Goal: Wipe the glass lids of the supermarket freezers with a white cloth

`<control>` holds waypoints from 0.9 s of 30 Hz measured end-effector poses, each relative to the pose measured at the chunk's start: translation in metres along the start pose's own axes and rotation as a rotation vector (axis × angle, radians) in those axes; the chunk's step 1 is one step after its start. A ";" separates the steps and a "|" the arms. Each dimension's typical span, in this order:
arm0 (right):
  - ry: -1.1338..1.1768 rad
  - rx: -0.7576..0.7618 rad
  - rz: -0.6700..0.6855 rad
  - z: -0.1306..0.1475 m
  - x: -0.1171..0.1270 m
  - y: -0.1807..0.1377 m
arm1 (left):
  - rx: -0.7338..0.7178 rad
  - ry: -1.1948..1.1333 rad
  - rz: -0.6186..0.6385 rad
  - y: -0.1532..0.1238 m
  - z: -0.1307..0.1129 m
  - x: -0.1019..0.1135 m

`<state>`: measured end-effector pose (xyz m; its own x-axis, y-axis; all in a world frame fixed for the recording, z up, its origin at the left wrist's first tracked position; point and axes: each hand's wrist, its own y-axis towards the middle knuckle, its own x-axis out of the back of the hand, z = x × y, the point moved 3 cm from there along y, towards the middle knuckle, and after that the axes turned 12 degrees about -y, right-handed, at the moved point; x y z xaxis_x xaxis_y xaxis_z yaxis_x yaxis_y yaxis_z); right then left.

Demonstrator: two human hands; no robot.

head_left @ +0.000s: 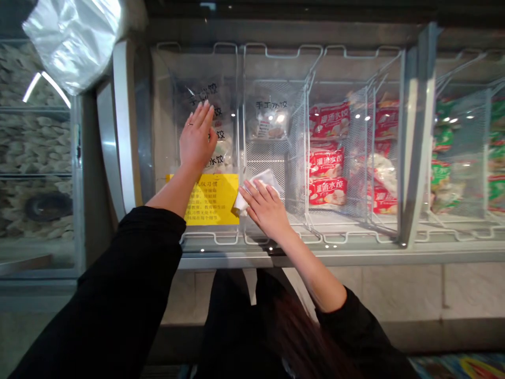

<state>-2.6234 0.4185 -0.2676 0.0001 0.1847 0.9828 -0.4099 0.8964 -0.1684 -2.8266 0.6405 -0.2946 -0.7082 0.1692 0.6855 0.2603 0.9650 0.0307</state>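
My left hand lies flat on the glass lid of a freezer, fingers stretched out and a ring on one of them. Beneath it, through the glass, show clear bags of dumplings with black lettering. My right hand presses a crumpled white cloth against the glass, its fingers over the cloth. Between the two hands a yellow notice with dark writing sits at the near edge of the lid, the cloth touching its right side.
Wire baskets under the glass hold red dumpling packets, and green packets lie farther right. A metal frame bar divides the lids. At the upper left hangs a clear plastic bag roll, above trays of loose dumplings.
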 end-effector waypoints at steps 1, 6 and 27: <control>0.000 0.006 0.013 -0.004 -0.003 -0.015 | 0.012 0.002 0.004 0.000 0.000 -0.001; -0.012 -0.181 -0.017 -0.047 -0.005 -0.022 | 0.072 0.013 0.057 0.003 -0.001 -0.006; 0.121 -0.203 0.075 -0.039 -0.008 -0.084 | 0.238 0.048 -0.055 -0.178 -0.083 -0.071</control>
<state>-2.5537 0.3576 -0.2646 0.0912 0.2896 0.9528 -0.2209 0.9388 -0.2642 -2.7680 0.4406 -0.2880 -0.6837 0.1105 0.7214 0.0561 0.9935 -0.0990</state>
